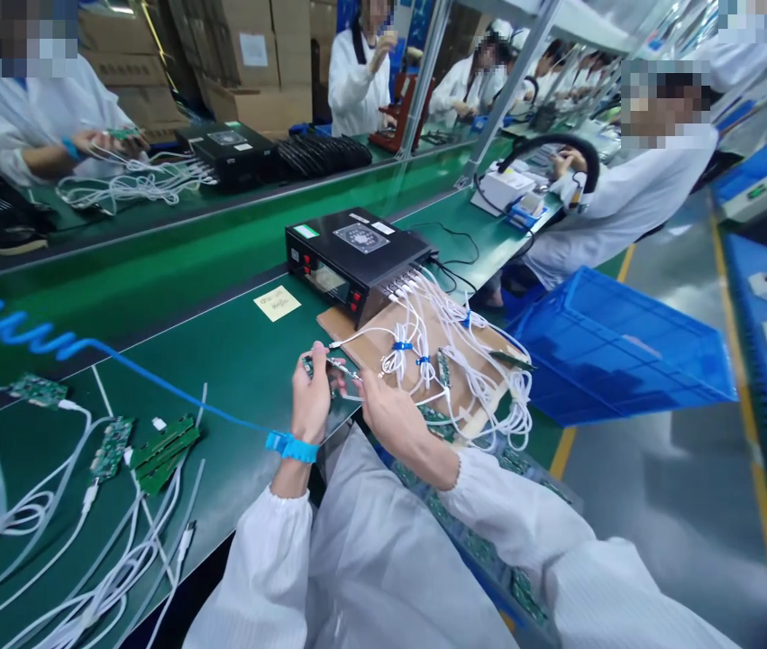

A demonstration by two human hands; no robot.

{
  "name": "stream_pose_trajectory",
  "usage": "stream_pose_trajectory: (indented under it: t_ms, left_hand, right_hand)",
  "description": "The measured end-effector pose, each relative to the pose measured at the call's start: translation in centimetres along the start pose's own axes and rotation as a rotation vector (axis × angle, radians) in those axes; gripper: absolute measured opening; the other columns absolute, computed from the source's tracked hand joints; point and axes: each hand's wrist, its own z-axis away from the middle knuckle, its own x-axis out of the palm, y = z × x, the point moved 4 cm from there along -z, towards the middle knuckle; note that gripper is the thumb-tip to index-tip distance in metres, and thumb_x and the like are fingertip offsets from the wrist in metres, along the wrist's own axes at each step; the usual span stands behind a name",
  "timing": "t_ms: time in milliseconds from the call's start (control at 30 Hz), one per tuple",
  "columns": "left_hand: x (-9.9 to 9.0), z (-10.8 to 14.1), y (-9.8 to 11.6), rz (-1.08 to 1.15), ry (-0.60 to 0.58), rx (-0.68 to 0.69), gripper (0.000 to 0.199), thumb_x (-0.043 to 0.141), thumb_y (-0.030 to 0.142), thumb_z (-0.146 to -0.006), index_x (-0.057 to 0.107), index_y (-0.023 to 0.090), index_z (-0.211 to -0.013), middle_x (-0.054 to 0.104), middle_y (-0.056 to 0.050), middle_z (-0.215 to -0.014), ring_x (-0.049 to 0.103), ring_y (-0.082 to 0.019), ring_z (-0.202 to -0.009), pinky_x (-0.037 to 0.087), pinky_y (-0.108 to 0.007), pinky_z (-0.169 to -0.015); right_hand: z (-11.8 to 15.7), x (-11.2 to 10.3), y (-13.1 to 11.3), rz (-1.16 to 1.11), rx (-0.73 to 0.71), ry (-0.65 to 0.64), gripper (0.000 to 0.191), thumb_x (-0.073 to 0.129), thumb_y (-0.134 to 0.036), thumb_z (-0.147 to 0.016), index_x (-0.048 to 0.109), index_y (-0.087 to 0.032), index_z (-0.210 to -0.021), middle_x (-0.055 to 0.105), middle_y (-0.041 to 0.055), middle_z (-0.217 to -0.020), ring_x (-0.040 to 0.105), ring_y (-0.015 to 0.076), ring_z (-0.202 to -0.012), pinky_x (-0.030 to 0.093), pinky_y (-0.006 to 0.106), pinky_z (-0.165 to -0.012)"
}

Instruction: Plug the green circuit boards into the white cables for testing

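Observation:
My left hand, with a blue wrist strap, is closed on a small circuit board held on edge above the table's front edge. Close beside it, my right hand pinches a white cable's plug at the board's near side; whether the plug is seated in it I cannot tell. Just beyond my hands stands a black test box with red buttons and a fan grille. White USB cables run from its side over a brown cardboard sheet. Blue ties bundle some of them.
At the left lie several green boards with white cables. A coiled blue cord leads to my wrist strap. A yellow note lies by the box. Boards fill a tray below my right arm; a blue crate stands right. Co-workers sit nearby.

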Motion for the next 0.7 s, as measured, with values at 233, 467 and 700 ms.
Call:
stream_pose_trajectory:
  t_ms: [233, 467, 700]
  left_hand:
    - [-0.4, -1.3, 0.5, -0.046, 0.013, 0.028, 0.063, 0.072, 0.077, -0.075, 0.058, 0.017, -0.085, 0.064, -0.001, -0.066, 0.050, -0.009, -0.045, 0.037, -0.022, -0.040]
    - [0.2, -2.5, 1.0, -0.066, 0.007, 0.063, 0.059, 0.071, 0.074, -0.078, 0.056, 0.018, -0.077, 0.055, 0.002, -0.055, 0.047, -0.010, -0.044, 0.037, -0.021, -0.040]
    - [0.5, -3.5, 1.1, -0.129, -0.004, 0.088, 0.055, 0.068, 0.072, -0.082, 0.053, 0.019, -0.076, 0.049, 0.004, -0.051, 0.045, -0.010, -0.041, 0.035, -0.022, -0.039]
  right_hand:
    - [-0.8, 0.7, -0.3, -0.134, -0.029, 0.063, 0.029, 0.032, -0.031, -0.111, 0.058, -0.019, -0.113, 0.077, 0.0087, -0.091, 0.075, 0.0228, -0.078, 0.029, 0.027, -0.056]
    - [-1.4, 1.0, -0.5, -0.223, 0.023, 0.145, 0.032, 0.032, -0.031, -0.111, 0.061, -0.018, -0.112, 0.077, 0.0098, -0.092, 0.075, 0.0210, -0.087, 0.036, 0.023, -0.062]
    - [-2.1, 1.0, -0.6, -0.151, 0.118, 0.099, 0.032, 0.033, -0.033, -0.112, 0.059, -0.016, -0.113, 0.076, 0.0104, -0.089, 0.074, 0.0214, -0.077, 0.037, 0.024, -0.059]
